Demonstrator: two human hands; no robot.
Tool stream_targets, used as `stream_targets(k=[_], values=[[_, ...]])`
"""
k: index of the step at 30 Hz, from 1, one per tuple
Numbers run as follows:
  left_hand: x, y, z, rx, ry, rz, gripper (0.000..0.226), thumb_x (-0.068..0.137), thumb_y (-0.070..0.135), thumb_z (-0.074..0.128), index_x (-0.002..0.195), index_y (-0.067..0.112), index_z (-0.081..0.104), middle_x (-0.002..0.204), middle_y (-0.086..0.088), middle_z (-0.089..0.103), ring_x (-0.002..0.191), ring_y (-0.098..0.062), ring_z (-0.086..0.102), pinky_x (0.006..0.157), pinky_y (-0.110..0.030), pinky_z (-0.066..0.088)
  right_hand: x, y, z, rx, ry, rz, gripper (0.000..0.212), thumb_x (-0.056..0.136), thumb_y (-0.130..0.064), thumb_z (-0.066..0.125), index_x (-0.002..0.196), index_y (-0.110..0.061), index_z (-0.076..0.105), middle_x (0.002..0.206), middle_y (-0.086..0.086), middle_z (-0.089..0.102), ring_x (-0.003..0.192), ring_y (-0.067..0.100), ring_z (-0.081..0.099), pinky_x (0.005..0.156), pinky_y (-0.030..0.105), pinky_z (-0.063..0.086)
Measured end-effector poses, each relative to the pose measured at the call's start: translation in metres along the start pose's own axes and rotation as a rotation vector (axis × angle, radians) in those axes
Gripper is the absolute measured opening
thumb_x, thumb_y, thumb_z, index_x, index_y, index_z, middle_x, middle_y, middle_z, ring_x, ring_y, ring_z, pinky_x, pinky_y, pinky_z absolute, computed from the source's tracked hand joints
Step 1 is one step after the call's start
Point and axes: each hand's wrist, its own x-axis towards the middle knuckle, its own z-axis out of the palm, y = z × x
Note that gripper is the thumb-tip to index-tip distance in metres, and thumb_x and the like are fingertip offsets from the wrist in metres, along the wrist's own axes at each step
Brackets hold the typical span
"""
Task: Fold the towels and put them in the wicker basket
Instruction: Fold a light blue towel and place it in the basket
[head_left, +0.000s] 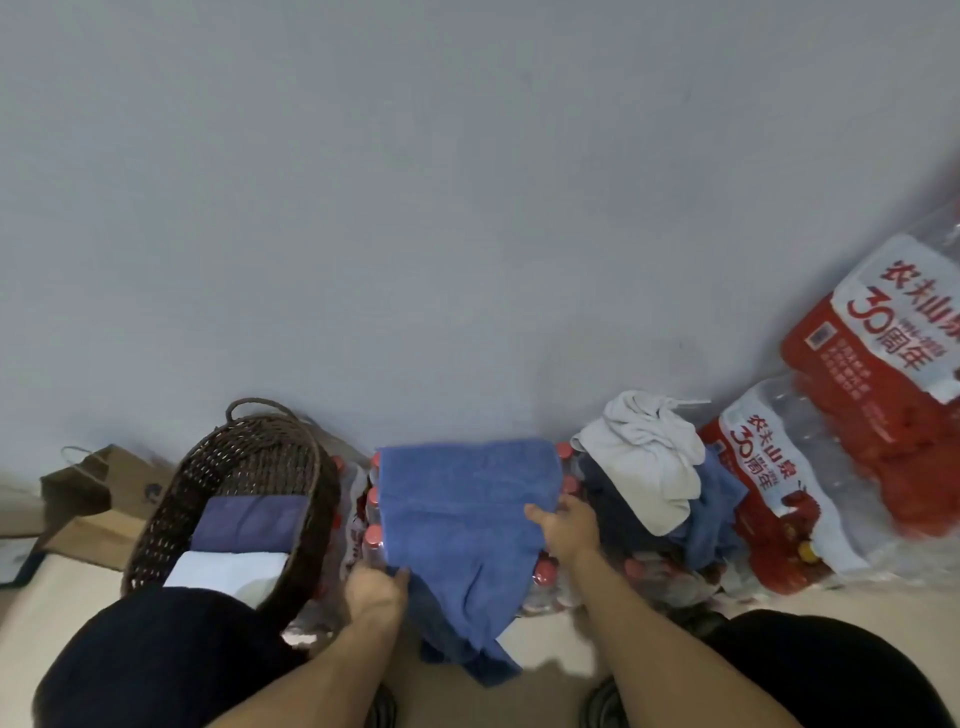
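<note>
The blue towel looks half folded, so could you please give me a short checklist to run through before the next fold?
1. Left hand holds the blue towel at its near left edge: ok.
2. Right hand grips the towel's right edge: ok.
3. Towel lies flat for folding: not ok; its near end hangs crumpled off the pack of bottles toward the floor.
4. Wicker basket within reach, beside the left hand: ok.
5. Room in the basket: ok; a folded purple towel and a white towel lie low inside.
6. Number of towels left in the pile: cannot tell.
</note>
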Motion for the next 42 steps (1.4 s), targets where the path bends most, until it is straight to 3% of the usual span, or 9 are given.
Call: stream_targets(k=[3,11,16,22,29,32,34,38,42], values=[[0.001,0.005,0.000,-0.024,0.000,-0.031,0.020,0.088,0.017,0.069,0.100,0.001,0.067,0.102,-0.020,0.067,0.097,-0.034,0.063,0.088,-0.042,0.052,-0.004,0.007,0.000,0.001,-0.159,0.071,0.022,0.074,0.006,0.077,0.095,0.009,0.071,0.100,0.025,0.071,0.094,0.040,0.068,0.088,0.056,0.054],[0.004,0.014,-0.012,-0.231,0.132,0.020,0.015,0.086,0.019,0.070,0.089,0.008,0.059,0.092,-0.013,0.064,0.095,-0.036,0.062,0.083,-0.039,0.049,-0.002,0.002,-0.011,0.025,-0.038,0.057,0.005,0.081,-0.010,0.073,0.078,-0.007,0.070,0.077,0.004,0.070,0.077,0.025,0.066,0.061,0.027,0.049],[0.011,0.020,-0.026,-0.289,0.151,0.034,0.017,0.086,0.020,0.070,0.083,0.014,0.055,0.082,-0.007,0.059,0.078,-0.023,0.058,0.080,-0.041,0.051,0.005,0.003,-0.015,-0.010,0.028,0.051,0.022,0.086,-0.012,0.068,0.100,0.005,0.067,0.094,0.015,0.069,0.086,0.030,0.065,0.073,0.035,0.052],[0.018,0.006,-0.032,-0.141,0.150,0.062,0.020,0.085,0.024,0.071,0.077,0.013,0.057,0.074,-0.005,0.059,0.068,-0.020,0.053,0.070,-0.034,0.046,0.005,0.009,-0.018,-0.081,0.114,0.034,0.041,0.077,-0.027,0.082,0.101,0.002,0.065,0.096,0.013,0.067,0.091,0.031,0.064,0.075,0.032,0.048],[0.022,0.002,-0.031,0.007,0.094,0.083,0.021,0.092,0.030,0.062,0.096,0.010,0.054,0.092,-0.011,0.058,0.099,-0.036,0.062,0.084,-0.041,0.050,0.001,-0.007,-0.022,0.347,-0.099,0.191,0.036,0.079,0.016,0.064,0.114,0.009,0.060,0.092,0.024,0.067,0.070,0.028,0.059,0.062,0.037,0.055],[0.027,0.002,-0.030,-0.033,0.067,0.074,0.024,0.091,0.030,0.065,0.095,0.008,0.057,0.098,-0.017,0.064,0.098,-0.036,0.062,0.086,-0.039,0.049,-0.003,0.001,-0.018,-0.128,-0.043,0.151,0.032,0.077,0.001,0.071,0.108,0.006,0.065,0.109,0.025,0.069,0.086,0.033,0.063,0.082,0.046,0.054],[0.031,0.000,-0.029,-0.103,0.059,0.042,0.025,0.090,0.028,0.067,0.098,0.005,0.062,0.101,-0.019,0.066,0.100,-0.037,0.062,0.090,-0.040,0.051,-0.017,0.013,-0.012,-0.377,-0.096,0.135,0.044,0.072,-0.020,0.082,0.109,-0.001,0.066,0.109,0.012,0.070,0.094,0.028,0.064,0.079,0.034,0.052],[0.035,-0.004,-0.029,-0.171,0.037,0.003,0.025,0.090,0.026,0.067,0.095,0.002,0.066,0.098,-0.019,0.067,0.098,-0.039,0.063,0.090,-0.043,0.052,-0.032,0.026,-0.002,-0.477,-0.207,-0.052,0.028,0.072,-0.021,0.080,0.091,-0.005,0.069,0.089,0.008,0.071,0.084,0.026,0.067,0.070,0.035,0.052],[0.034,-0.003,-0.029,-0.283,0.071,0.024,0.025,0.090,0.023,0.067,0.071,0.010,0.056,0.075,-0.010,0.060,0.090,-0.038,0.062,0.084,-0.043,0.053,-0.030,0.011,-0.007,-0.245,-0.070,-0.234,0.013,0.077,-0.017,0.074,0.073,-0.014,0.062,0.070,-0.004,0.065,0.065,0.013,0.059,0.059,0.024,0.046]])
